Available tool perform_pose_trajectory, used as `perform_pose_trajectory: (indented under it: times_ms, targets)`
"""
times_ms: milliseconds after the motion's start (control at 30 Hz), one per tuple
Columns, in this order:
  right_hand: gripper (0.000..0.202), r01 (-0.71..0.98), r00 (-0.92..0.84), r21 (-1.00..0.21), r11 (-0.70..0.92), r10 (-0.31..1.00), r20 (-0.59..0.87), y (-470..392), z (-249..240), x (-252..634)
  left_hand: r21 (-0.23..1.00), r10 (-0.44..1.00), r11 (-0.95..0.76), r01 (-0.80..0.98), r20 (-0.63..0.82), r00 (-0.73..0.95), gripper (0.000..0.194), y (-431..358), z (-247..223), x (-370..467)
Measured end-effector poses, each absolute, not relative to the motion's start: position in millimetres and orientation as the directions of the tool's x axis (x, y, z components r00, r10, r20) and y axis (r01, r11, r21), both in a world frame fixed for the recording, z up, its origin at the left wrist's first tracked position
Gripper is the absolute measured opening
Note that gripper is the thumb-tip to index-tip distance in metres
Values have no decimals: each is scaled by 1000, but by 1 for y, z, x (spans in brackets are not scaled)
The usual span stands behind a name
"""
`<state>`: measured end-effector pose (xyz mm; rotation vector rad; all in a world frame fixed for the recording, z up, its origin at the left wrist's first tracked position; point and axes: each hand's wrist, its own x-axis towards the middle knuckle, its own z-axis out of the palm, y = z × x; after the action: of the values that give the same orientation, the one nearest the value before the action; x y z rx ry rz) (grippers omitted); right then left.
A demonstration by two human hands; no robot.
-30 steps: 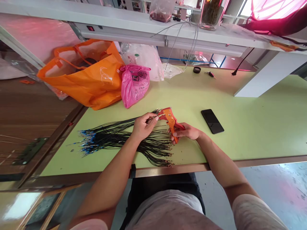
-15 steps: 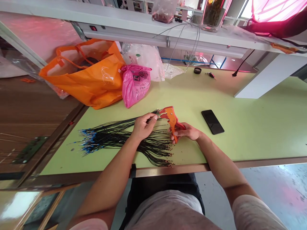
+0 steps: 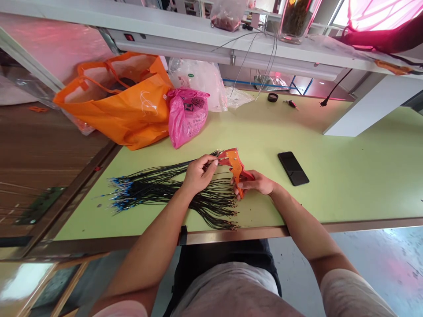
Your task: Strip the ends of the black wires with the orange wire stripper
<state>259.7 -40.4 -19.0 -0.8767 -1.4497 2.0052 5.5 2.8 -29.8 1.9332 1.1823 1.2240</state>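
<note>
My right hand (image 3: pixel 254 182) is wrapped round the handles of an orange and red wire stripper (image 3: pixel 236 167), its jaws pointing left. Just left of those jaws, my left hand (image 3: pixel 200 172) pinches a thin black wire between thumb and fingers, its end at the tool's mouth. The exact contact there is too small to make out. Under and beside my left hand lies a spread bundle of black wires (image 3: pixel 148 189). Blue ends (image 3: pixel 122 193) show on the bundle's left side, and bare coppery tips (image 3: pixel 233 224) on its right.
A black phone (image 3: pixel 293 168) lies right of my hands on the green table (image 3: pixel 337 185). An orange bag (image 3: pixel 132 119), a pink plastic bag (image 3: pixel 188 116) and a clear bag (image 3: pixel 201 83) stand at the back left. A white shelf (image 3: pixel 165 35) crosses overhead, with a support panel (image 3: pixel 363 110) at right.
The wire stripper has tilted slightly, and its jaws have shifted a little left and down against the wire end. Both hands stay nearly in place with the same grips.
</note>
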Motion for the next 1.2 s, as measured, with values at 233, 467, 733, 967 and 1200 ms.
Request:
perform_pose_trajectory:
  times_ms: [233,467,733,967,1200]
  targets:
    - [44,-40,-641,-949,-313,737,-216,-41,-21,256,779,879,-476,408,429,208,31,3,-32,3]
    - [47,-41,-609,-946,-322,759,-232,-42,-21,252,813,884,-466,349,407,230,29,3,-33,3]
    - [50,-62,-595,-941,-332,770,-232,-43,-22,250,844,888,-449,294,385,250,28,1,-27,5]
    - [49,-54,-583,-942,-330,777,-239,-43,-23,250,853,900,-424,303,360,247,28,-1,-23,5]
    - [46,-46,-568,-954,-297,793,-220,-44,-23,248,832,891,-447,329,379,251,26,1,-25,4]
